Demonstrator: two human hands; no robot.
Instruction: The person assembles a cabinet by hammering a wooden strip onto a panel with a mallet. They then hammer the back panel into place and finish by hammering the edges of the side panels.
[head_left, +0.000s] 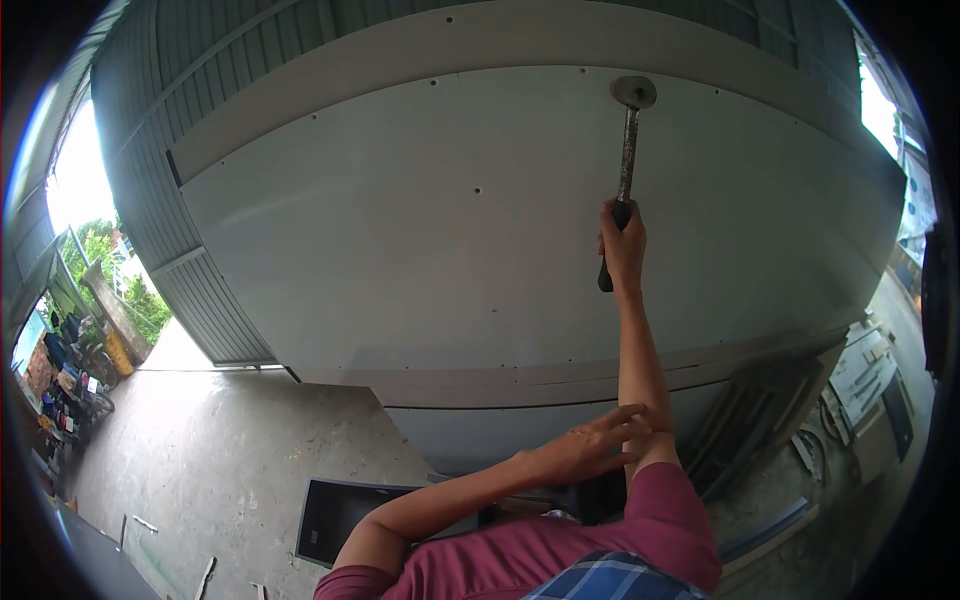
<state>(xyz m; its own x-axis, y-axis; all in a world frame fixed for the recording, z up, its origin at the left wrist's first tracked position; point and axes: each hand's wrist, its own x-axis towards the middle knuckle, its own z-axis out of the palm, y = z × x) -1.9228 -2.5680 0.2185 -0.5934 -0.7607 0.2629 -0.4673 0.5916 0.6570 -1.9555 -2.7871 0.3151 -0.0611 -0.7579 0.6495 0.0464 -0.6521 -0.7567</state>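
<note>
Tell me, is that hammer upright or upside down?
The hammer is upright: its head shows above the right hand, which grips the black handle.

The shirt (480,565) is plain maroon, the cloth (615,580) blue-and-white plaid. The hammer (628,155) has a black grip (605,279) and mottled brown-grey shaft. The panel (400,250) is pale grey, the box (335,515) black.

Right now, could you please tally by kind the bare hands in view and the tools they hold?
Hands: 2 (right hand, left hand)
Mallet-like tool: 1, held in the right hand
Total: 3
</note>
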